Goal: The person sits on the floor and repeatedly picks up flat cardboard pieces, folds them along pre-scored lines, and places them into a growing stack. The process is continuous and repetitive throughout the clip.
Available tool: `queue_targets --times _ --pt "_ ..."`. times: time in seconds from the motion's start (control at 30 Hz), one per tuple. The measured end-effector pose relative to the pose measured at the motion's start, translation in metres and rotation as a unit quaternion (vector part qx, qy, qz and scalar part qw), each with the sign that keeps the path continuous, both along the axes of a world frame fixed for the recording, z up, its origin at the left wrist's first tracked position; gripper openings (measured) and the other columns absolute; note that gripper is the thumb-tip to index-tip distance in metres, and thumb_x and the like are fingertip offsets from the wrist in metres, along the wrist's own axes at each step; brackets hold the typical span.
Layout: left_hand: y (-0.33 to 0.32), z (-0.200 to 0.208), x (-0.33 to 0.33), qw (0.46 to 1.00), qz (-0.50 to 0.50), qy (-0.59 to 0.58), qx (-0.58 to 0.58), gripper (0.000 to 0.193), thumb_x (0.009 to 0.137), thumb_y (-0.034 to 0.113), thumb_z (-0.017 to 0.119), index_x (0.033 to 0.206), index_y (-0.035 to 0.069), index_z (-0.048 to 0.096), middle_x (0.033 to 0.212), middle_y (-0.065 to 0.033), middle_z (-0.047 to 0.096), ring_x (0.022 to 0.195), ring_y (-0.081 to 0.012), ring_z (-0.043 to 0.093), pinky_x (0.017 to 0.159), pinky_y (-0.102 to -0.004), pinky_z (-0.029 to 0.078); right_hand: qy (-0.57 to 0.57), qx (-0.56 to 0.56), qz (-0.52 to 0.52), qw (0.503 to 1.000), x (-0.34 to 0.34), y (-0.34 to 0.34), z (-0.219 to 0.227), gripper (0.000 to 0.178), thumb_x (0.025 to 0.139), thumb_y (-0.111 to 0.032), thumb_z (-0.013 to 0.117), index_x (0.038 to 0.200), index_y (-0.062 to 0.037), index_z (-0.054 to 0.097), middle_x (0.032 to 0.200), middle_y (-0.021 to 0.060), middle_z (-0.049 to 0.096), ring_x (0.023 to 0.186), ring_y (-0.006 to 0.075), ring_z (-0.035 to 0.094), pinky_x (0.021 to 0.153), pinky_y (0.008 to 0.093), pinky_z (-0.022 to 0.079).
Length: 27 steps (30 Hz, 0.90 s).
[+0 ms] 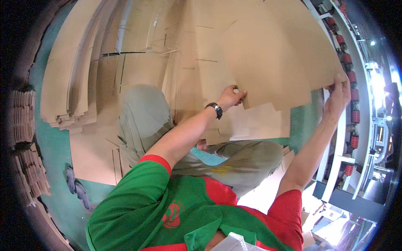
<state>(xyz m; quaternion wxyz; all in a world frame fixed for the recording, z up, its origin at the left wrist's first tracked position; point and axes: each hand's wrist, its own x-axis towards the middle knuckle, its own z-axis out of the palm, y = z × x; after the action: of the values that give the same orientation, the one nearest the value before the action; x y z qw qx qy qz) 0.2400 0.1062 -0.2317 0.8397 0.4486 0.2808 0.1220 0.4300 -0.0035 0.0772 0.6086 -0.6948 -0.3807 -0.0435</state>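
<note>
A large flat cardboard sheet [272, 58] spreads out in front of me, its near edge stepped by cut flaps. My left hand [233, 97], with a black watch [215, 110] on the wrist, has thumb and fingers closed at the sheet's near left corner. At the right corner my right hand [338, 94] pinches the edge, thumb on top and fingers partly hidden behind it. More cardboard sheets [251, 125] lie beneath. To the left, a stack of cardboard [69, 79] fans out in uneven layers with slits showing.
I sit cross-legged on a green floor [52, 163] among the cardboard. Along the right runs a machine frame with red rollers [351, 77]. Bundled cardboard stacks [24, 117] stand at the far left. Dark slippers [77, 187] lie on the floor at lower left.
</note>
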Motion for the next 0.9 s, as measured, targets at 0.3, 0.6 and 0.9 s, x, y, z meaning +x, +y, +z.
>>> queue_targets --times 0.3,0.6,0.9 --pt "-0.069 0.07 0.011 0.994 0.009 -0.085 0.07 0.056 0.088 0.027 0.069 0.124 -0.006 0.044 0.082 -0.0109 0.067 0.067 -0.0113 0.061 0.058 -0.0257 0.05 -0.047 0.019 -0.042 0.998 -0.022 -0.096 0.092 0.033 0.091 -0.012 0.065 0.12 0.0008 0.057 0.104 0.0075 0.064 0.087 0.0131 0.06 0.069 0.026 0.048" --pt "-0.111 0.084 0.023 0.975 -0.098 -0.2 0.005 0.068 0.09 0.047 0.062 0.135 0.002 0.038 0.112 -0.0122 0.062 0.095 -0.0166 0.06 0.078 -0.033 0.049 -0.116 0.065 -0.109 0.985 -0.074 -0.248 0.142 0.038 0.093 -0.014 0.06 0.126 0.0018 0.05 0.12 0.0126 0.059 0.108 0.0213 0.057 0.091 0.0361 0.048" --pt "-0.046 0.039 0.054 0.912 -0.057 -0.246 -0.322 0.112 0.08 0.07 0.056 0.151 0.006 -0.002 0.152 -0.0206 0.023 0.136 -0.0416 0.031 0.108 -0.0572 0.033 -0.052 0.13 -0.28 0.95 -0.182 -0.458 0.171 0.036 0.093 -0.019 0.062 0.122 -0.0006 0.052 0.117 0.0102 0.059 0.111 0.0217 0.056 0.101 0.0376 0.041"
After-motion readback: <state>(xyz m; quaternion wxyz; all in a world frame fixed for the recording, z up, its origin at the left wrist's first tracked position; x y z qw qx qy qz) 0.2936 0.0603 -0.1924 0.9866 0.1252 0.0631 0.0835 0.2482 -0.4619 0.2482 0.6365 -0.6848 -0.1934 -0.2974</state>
